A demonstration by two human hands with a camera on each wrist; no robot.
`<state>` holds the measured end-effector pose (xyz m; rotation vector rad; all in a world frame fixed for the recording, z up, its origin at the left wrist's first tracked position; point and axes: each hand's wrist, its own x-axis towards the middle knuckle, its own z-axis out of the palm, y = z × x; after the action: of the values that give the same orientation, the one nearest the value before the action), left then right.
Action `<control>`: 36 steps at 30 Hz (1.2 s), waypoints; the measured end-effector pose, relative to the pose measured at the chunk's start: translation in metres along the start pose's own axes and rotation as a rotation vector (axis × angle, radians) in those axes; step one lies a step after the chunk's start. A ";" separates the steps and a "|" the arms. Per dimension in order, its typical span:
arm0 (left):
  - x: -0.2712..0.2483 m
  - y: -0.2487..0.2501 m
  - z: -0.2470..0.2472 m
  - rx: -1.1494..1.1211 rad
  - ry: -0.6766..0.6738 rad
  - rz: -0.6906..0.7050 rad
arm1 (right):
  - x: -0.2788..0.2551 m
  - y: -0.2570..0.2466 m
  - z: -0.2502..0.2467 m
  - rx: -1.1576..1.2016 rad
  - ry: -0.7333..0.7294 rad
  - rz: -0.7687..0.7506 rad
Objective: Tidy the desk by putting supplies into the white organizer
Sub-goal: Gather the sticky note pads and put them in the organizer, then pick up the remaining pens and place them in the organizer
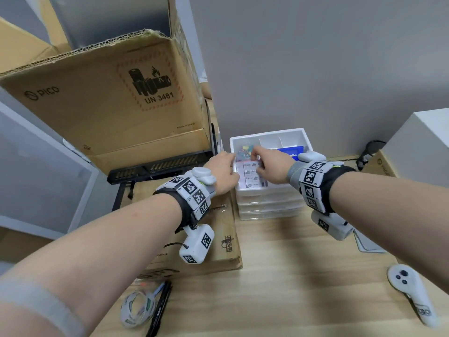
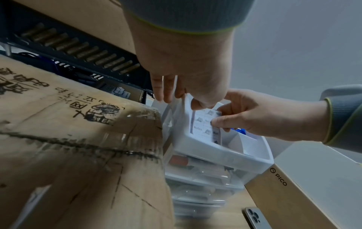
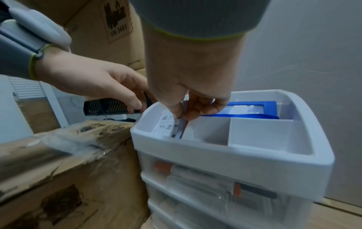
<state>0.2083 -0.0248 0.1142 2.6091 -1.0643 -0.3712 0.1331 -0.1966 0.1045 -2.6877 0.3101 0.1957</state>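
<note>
The white organizer (image 1: 267,195) (image 2: 225,153) (image 3: 235,156), an open top tray over clear drawers, stands at the back of the wooden desk. My right hand (image 1: 261,164) (image 2: 219,122) (image 3: 182,114) pinches a flat pack of "Notes" stickers (image 1: 250,175) (image 2: 201,124) (image 3: 166,124), which stands on edge in the tray's front left compartment. My left hand (image 1: 224,170) (image 2: 176,93) (image 3: 135,102) holds the tray's left wall, fingers outside and thumb at the rim. A blue box (image 1: 290,150) (image 3: 252,108) lies in the back compartment, with coloured clips (image 1: 244,149) beside it.
A flat cardboard box (image 1: 194,251) lies against the organizer's left side, a large open PICO carton (image 1: 109,105) behind it. A tape roll (image 1: 137,310) and black pens (image 1: 160,310) lie near the desk's front. A white controller (image 1: 410,295) and a phone (image 2: 256,216) lie to the right.
</note>
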 end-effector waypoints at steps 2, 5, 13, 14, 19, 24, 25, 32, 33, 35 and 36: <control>0.003 -0.005 0.003 0.011 -0.001 0.012 | 0.004 0.001 0.007 -0.094 0.076 -0.029; 0.005 -0.006 0.005 0.031 0.010 0.041 | 0.011 0.003 0.016 -0.206 0.119 -0.037; 0.006 -0.007 0.009 0.067 0.039 0.069 | 0.016 -0.002 0.035 -0.421 0.104 0.018; 0.006 -0.006 0.009 0.070 0.040 0.068 | 0.015 -0.003 0.036 -0.430 0.113 0.024; -0.004 -0.009 0.010 0.094 0.006 0.069 | -0.003 -0.007 0.039 -0.337 0.191 -0.009; -0.034 -0.022 0.005 -0.034 0.067 0.020 | -0.029 -0.025 0.040 -0.183 0.349 -0.122; -0.039 -0.023 0.003 -0.048 0.078 0.016 | -0.032 -0.031 0.038 -0.158 0.359 -0.187; -0.098 -0.049 -0.031 -0.042 0.233 -0.049 | -0.054 -0.129 0.031 0.032 0.417 -0.553; -0.106 -0.055 -0.039 -0.023 0.239 -0.077 | -0.057 -0.146 0.032 0.045 0.420 -0.609; -0.132 -0.076 -0.053 0.018 0.241 -0.158 | -0.066 -0.183 0.041 0.065 0.397 -0.747; -0.140 -0.086 -0.058 0.022 0.228 -0.170 | -0.070 -0.196 0.045 0.068 0.379 -0.797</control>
<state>0.1856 0.1435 0.1534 2.6897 -0.7795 -0.0947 0.1100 0.0086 0.1542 -2.5408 -0.6348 -0.5481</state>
